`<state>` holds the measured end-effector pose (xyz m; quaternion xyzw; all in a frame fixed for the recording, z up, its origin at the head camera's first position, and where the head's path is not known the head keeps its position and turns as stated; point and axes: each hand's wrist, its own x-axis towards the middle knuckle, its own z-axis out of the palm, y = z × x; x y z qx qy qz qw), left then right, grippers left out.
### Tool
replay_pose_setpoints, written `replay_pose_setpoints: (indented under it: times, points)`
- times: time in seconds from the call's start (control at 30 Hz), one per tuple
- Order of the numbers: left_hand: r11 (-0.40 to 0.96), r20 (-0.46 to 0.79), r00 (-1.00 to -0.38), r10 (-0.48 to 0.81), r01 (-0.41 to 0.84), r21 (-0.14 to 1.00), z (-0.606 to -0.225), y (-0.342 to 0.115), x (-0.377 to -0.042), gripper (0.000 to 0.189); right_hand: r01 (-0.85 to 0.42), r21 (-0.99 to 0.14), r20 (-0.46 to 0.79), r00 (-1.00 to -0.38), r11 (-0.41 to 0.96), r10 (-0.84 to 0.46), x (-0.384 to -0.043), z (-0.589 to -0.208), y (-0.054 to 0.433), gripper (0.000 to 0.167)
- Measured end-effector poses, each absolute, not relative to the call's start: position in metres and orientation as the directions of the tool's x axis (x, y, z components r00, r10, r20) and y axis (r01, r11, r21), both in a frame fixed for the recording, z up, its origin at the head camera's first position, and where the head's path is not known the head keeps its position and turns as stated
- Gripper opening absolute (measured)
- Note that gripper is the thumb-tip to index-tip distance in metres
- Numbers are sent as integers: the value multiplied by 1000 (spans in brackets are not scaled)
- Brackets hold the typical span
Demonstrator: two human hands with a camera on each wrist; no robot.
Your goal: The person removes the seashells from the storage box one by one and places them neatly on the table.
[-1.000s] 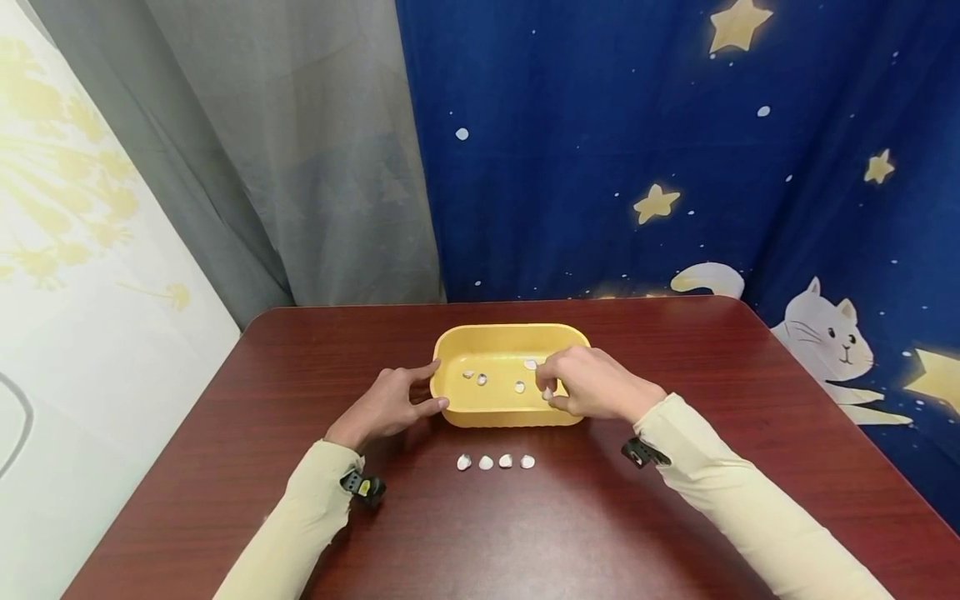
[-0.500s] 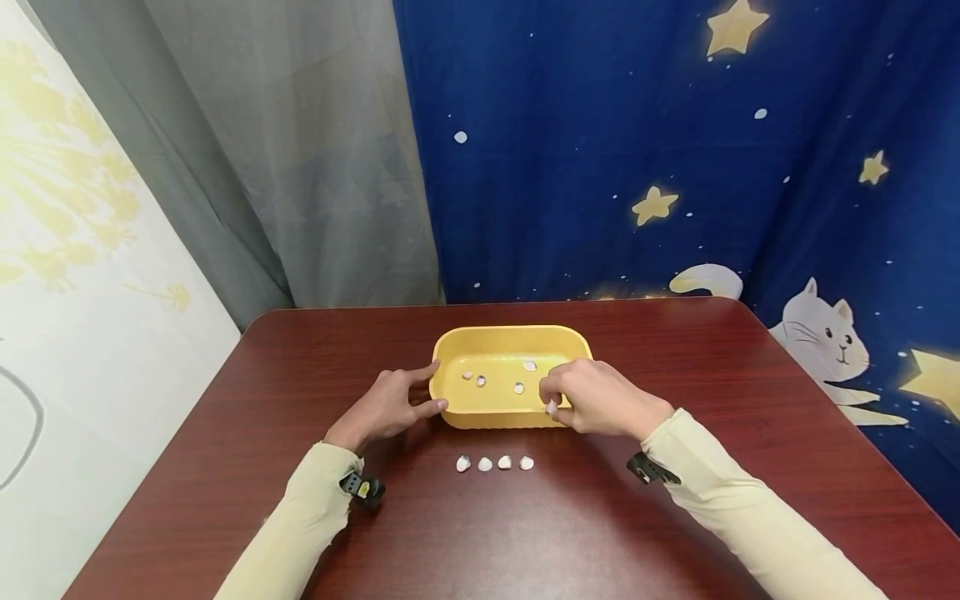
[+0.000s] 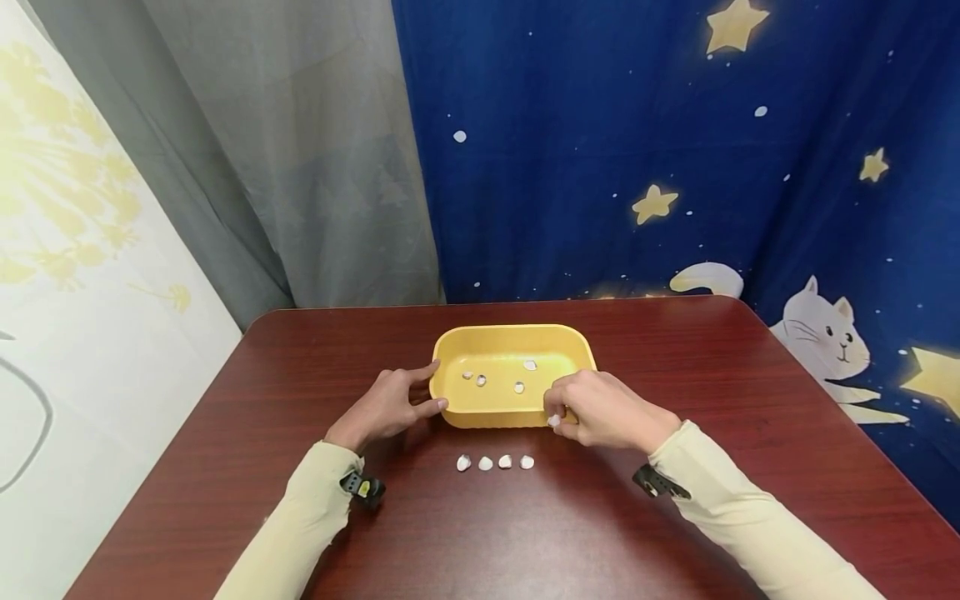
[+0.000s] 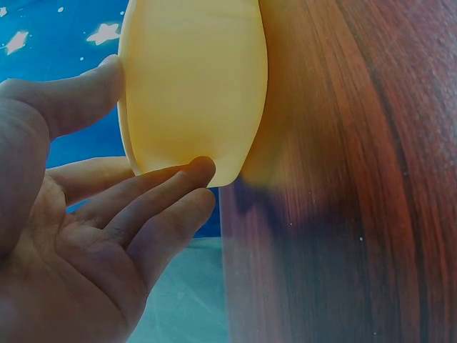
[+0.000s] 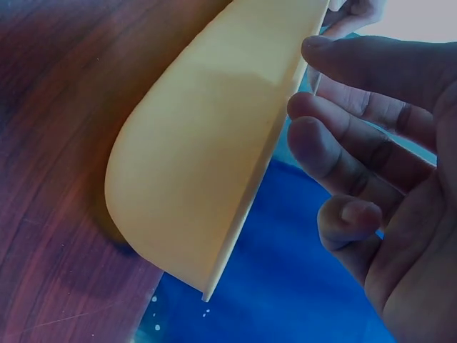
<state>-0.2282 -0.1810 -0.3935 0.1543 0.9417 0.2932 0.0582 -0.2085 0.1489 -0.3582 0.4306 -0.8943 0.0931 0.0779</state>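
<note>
A yellow tub (image 3: 510, 419) with rounded ends stands on the table. My left hand (image 3: 386, 403) rests at its left end, thumb and lightly bent fingers spread against the rim and end wall. In the left wrist view, the fingertips (image 4: 203, 170) touch the yellow wall. My right hand (image 3: 600, 410) pinches a small shiny, whitish gem (image 3: 554, 421) between thumb and fingers, over the tub's front right rim. Inside the tub lie several similar gems (image 3: 520, 387). Several more, including a gem (image 3: 486, 463), form a row on the table in front of it.
The dark red-brown table (image 3: 495, 533) has its far edge just behind the tub. Beyond hang a grey curtain (image 3: 337, 167) and a blue starry curtain (image 3: 570, 125). A white patterned panel (image 3: 97, 358) stands at the left. Both wrists wear dark bands.
My right hand has lifted the gem from inside the tub and brought it toward me, over the front rim. My left hand stays at the tub's end; the row has not changed.
</note>
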Motion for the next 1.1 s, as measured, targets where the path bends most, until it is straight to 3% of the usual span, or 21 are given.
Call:
replay_pose_setpoints:
  times: [0.2,0.6,1.1]
  points:
    - [778,-16,-945,326,259,573,-394,-181,-228,74,-788,-99,202,-614,607,-763,-205,-363,150,13]
    - [777,-19,-946,323,253,576,-395,-181,-228,74,-826,-79,199,-562,558,-803,-202,-380,148,21]
    - [778,-25,-947,320,247,577,-395,-181,-230,74,-846,53,153,-517,530,-842,-197,-401,138,29]
